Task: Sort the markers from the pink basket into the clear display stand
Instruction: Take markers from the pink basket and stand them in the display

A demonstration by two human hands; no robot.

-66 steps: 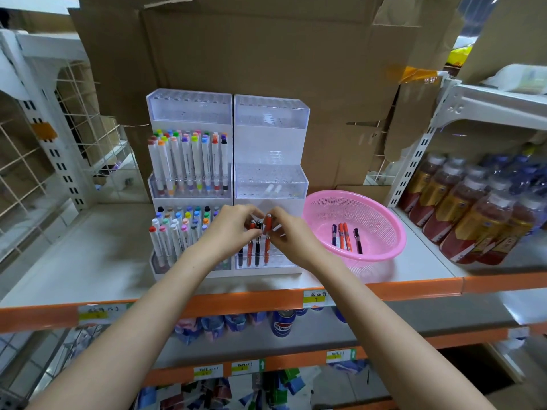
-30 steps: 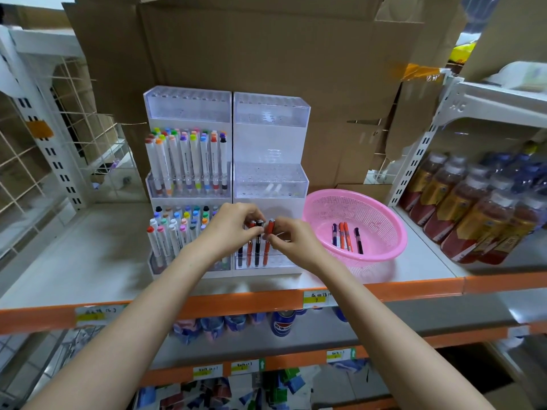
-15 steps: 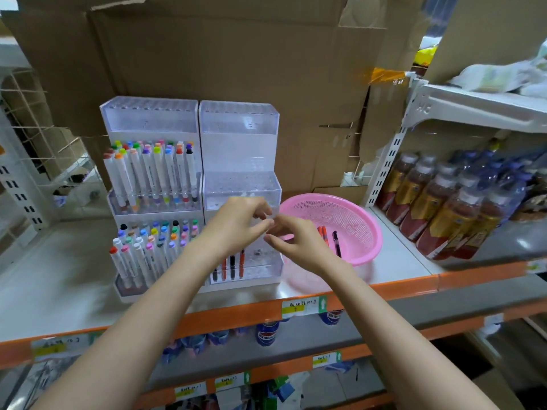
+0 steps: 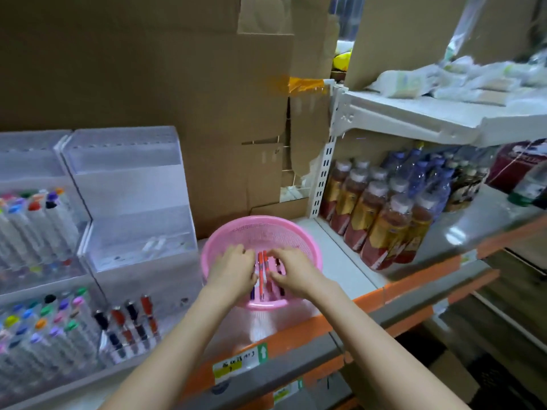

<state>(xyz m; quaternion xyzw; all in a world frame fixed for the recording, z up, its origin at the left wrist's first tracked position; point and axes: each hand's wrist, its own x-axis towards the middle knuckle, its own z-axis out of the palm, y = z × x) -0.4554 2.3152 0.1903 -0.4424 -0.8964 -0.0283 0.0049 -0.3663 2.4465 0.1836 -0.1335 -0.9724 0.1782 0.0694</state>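
Note:
The pink basket sits on the shelf to the right of the clear display stand. Both my hands are inside it. My left hand curls its fingers down over a purple marker whose end pokes out under the palm. My right hand pinches a dark marker between fingers and thumb. Two orange markers lie between the hands. The stand's bottom tier holds several red and black markers; its upper tiers are bare.
A second stand full of coloured markers stands at the left. Drink bottles crowd the shelf right of the basket. Cardboard backs the shelf. The orange shelf edge runs along the front.
Both hands have left the stand's bottom tier and moved right into the pink basket, closing on markers there. The view has swung to the right.

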